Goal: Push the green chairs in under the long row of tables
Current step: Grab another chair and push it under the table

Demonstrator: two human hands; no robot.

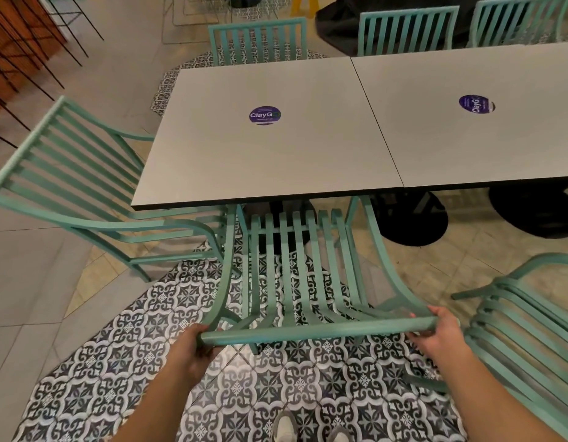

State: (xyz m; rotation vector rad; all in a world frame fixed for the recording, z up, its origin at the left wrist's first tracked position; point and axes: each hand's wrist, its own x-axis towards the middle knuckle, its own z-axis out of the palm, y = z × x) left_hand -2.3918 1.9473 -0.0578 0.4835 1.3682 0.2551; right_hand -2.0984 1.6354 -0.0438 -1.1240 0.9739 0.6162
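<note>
Green metal fills your hands: your left hand (193,344) curls round the left end of the top rail (317,330) of the chair (295,275) in front of you, and your right hand (440,334) curls round the right end, fingers wrapped under the bar and thumbs on top. That chair faces the near edge of the worktop (276,161), its seat slats partly tucked beneath the edge while the backrest is well out over the patterned floor tiles (123,362). Judging by this, you are midway through pushing in 1 chair, and the next move calls for a straight, even shove with both arms so the frame slides square and misses the black pedestal base (413,224) under the tables. A second chair (85,186) stands at the left end of the worktop, angled and pulled out, close beside the left armrest of yours; watch that the 2 do not catch. A third chair (525,330) sits pulled out on your right. Beyond the worktop, 3 more chairs (258,43) stand close against the far side, seemingly pushed in.
</note>
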